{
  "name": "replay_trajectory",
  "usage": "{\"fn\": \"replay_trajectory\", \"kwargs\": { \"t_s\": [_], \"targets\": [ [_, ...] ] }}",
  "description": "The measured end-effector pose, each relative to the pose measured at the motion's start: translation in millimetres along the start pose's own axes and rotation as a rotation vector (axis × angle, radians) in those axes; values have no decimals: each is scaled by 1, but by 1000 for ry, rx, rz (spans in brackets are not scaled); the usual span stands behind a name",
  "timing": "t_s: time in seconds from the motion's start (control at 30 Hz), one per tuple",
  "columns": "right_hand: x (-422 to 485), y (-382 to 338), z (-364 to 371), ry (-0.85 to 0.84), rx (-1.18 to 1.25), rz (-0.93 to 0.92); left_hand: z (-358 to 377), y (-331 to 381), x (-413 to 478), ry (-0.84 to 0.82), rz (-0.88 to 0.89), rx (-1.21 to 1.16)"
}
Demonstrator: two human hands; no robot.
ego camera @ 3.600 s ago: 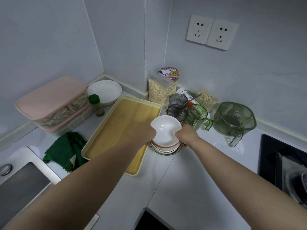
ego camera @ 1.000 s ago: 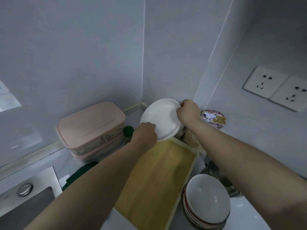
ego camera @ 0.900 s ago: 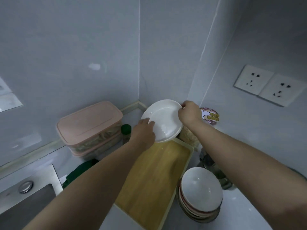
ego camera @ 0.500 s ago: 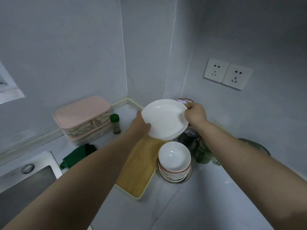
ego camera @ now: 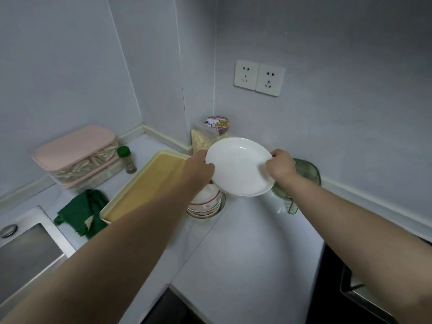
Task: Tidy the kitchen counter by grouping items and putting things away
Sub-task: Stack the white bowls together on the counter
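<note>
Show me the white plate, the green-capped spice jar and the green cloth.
white plate [ego camera: 238, 170]: head view, its shallow middle.
green-capped spice jar [ego camera: 123, 152]: head view, its green cap.
green cloth [ego camera: 79, 212]: head view, middle of its folds.

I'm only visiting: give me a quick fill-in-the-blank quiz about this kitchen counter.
1. The left hand and right hand hold a white ____ between them.
2. The folded cloth beside the tray is ____.
3. The stacked boxes have ____ lids.
4. There are ____ wall sockets.
Missing: plate, green, pink, two.
</note>
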State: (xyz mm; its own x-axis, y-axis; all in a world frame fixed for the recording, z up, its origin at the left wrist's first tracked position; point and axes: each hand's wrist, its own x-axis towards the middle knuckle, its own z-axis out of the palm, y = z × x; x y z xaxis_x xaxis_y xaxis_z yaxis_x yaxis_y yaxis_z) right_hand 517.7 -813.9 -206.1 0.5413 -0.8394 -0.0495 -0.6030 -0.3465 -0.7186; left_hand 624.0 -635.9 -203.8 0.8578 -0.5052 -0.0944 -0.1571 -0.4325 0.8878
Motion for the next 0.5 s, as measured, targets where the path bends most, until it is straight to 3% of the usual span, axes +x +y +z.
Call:
{"fn": "replay_trajectory", "kwargs": {
  "t_s": [0.2, 0.33, 0.5],
  "targets": [
    [-20, 64, -23, -44, -78, 52, 58, -9, -38, -19, 73, 172],
    [-40, 112, -14, -122, -114, 152, 83, -28, -61, -171, -17, 327],
    [-57, 143, 10, -210, -171, 178, 91, -57, -79, -260, -260, 240]
  ]
}}
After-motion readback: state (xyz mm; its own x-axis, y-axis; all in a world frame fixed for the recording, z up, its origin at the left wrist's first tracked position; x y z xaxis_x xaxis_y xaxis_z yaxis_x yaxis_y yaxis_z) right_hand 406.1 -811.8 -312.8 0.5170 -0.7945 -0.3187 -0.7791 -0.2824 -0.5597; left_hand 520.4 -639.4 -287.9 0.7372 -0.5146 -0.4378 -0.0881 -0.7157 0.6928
